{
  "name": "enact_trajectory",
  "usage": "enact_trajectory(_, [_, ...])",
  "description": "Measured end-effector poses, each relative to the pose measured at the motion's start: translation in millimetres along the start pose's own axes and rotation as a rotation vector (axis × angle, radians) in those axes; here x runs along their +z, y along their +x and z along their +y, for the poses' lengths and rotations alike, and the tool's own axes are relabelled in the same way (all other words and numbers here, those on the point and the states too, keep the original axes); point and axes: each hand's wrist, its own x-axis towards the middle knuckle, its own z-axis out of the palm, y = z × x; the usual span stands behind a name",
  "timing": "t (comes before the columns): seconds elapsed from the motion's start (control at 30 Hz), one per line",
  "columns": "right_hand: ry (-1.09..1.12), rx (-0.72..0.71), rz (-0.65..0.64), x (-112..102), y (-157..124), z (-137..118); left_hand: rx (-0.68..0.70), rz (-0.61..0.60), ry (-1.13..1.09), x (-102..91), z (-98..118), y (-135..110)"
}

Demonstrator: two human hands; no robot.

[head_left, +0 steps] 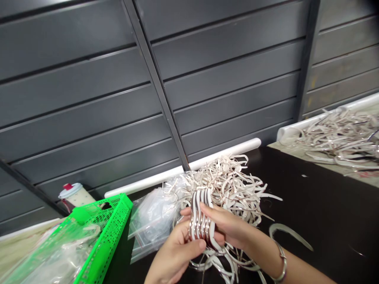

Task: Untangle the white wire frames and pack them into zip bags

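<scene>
Between my two hands is a bundle of curved strips (200, 225), white with shiny silver-brown edges, lined up side by side. My left hand (179, 248) is closed around its left and lower part, the thumb lying across the front. From the right, my right hand (229, 225) grips the same bundle, with its thumb near the top and fingers behind. A metal bangle (280, 262) circles the right wrist. Behind and below the hands spreads a tangled heap of loose curved strips (245, 189). How the fingers sit behind the bundle is partly hidden.
Clear plastic bags (155, 215) lie left of the heap on the black table (334, 221). A green basket (108, 240) with bagged items stands further left, a lidded cup (77, 196) behind it. Another strip pile (346, 138) is at far right. Grey panels (231, 75) rise behind.
</scene>
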Motion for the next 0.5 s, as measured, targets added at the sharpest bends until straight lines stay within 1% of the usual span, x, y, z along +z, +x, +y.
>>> enact_trajectory(0.13, [0.057, 0.034, 0.043, 4.0, 0.6, -1.8, 0.025, 0.094, 0.092, 7.1, 0.5, 3.0])
enact_trajectory(0.2, [0.014, 0.017, 0.060, 0.6, 0.9, -2.1, 0.039, 0.155, 0.039, 8.7, -1.0, 5.2])
enact_trajectory(0.23, [-0.037, -0.021, 0.055, -3.0, 0.6, -3.1, 0.045, 0.190, -0.029, 8.4, -1.8, 6.4])
enact_trajectory(0.3, [-0.199, -0.154, 0.058, -12.9, -1.3, -7.9, 0.049, 0.292, -0.233, 5.6, -2.2, 9.6])
enact_trajectory(0.37, [-0.361, -0.286, 0.111, -23.4, -4.3, -16.0, 0.032, 0.466, -0.465, 1.1, 0.1, 13.7])
enact_trajectory(0.43, [-0.427, -0.341, 0.203, -31.5, -7.3, -24.8, 0.019, 0.658, -0.658, -3.6, 4.9, 18.2])
enact_trajectory(0.47, [-0.426, -0.346, 0.242, -34.1, -8.4, -28.3, 0.016, 0.732, -0.731, -5.8, 7.4, 20.2])
enact_trajectory(0.5, [-0.416, -0.344, 0.265, -35.7, -9.2, -30.9, 0.020, 0.780, -0.791, -8.1, 9.5, 21.7])
